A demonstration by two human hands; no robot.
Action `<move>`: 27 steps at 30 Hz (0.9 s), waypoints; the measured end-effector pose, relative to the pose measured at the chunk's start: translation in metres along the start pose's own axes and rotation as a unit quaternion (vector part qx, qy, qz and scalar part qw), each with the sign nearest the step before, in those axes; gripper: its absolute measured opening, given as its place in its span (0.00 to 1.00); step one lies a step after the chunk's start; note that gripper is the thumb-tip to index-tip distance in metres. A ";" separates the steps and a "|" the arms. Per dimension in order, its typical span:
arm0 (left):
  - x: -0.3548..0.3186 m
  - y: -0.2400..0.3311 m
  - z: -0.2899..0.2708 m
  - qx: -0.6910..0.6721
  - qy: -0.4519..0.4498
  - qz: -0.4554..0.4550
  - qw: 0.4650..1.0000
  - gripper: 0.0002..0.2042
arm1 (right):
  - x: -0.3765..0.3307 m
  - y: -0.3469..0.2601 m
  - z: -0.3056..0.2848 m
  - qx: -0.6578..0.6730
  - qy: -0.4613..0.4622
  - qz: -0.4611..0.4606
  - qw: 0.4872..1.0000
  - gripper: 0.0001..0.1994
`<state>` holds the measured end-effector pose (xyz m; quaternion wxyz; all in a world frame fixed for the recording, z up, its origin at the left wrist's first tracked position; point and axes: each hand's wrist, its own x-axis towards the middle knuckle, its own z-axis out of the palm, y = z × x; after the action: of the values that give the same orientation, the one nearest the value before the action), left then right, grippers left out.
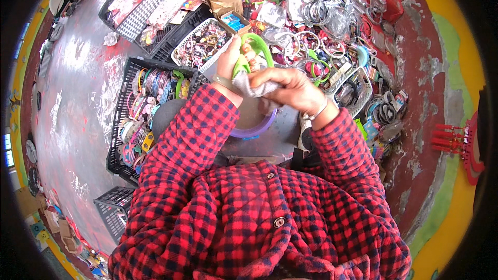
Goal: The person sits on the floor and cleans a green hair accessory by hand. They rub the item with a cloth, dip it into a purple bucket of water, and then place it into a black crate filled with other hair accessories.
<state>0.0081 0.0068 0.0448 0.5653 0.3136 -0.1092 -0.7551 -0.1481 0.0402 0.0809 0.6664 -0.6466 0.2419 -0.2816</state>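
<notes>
My left hand [228,65] is closed around a green headband [266,46], its fingertips showing inside the curve. My right hand [293,87] pinches a greyish cloth [251,84], which is pressed against the lower end of the headband beside my left wrist. Beneath both hands is a round purple rim [254,130], apparently a basin's; my hands and forearms hide much of it.
To the left stands a black crate [124,85] of headbands. Ahead are a white basket [181,54] of small hair accessories and a cardboard box [231,0]. A large pile of bagged accessories [321,13] spreads ahead right, near another white basket [365,96].
</notes>
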 end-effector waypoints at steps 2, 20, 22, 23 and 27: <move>0.015 -0.003 -0.019 -0.021 -0.093 -0.031 0.995 0.14 | -0.012 -0.009 -0.014 0.116 0.052 0.030 0.991 0.15; 0.040 -0.029 -0.049 -0.066 0.036 0.007 0.997 0.11 | 0.015 0.012 0.011 -0.165 0.077 -0.128 0.975 0.18; 0.047 -0.028 -0.059 -0.070 -0.010 -0.008 0.997 0.12 | 0.013 0.007 0.011 -0.150 0.063 -0.117 0.980 0.18; 0.044 -0.026 -0.056 -0.096 -0.054 -0.023 0.994 0.13 | 0.011 0.007 0.010 -0.127 0.052 -0.098 0.986 0.18; 0.021 -0.003 -0.033 -0.074 -0.093 -0.088 0.989 0.16 | 0.004 -0.001 0.002 -0.042 -0.035 -0.021 0.998 0.18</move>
<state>0.0221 -0.0049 0.0100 0.5060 0.2080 -0.0773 -0.8335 -0.1441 0.0388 0.0819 0.6410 -0.6883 0.2162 -0.2619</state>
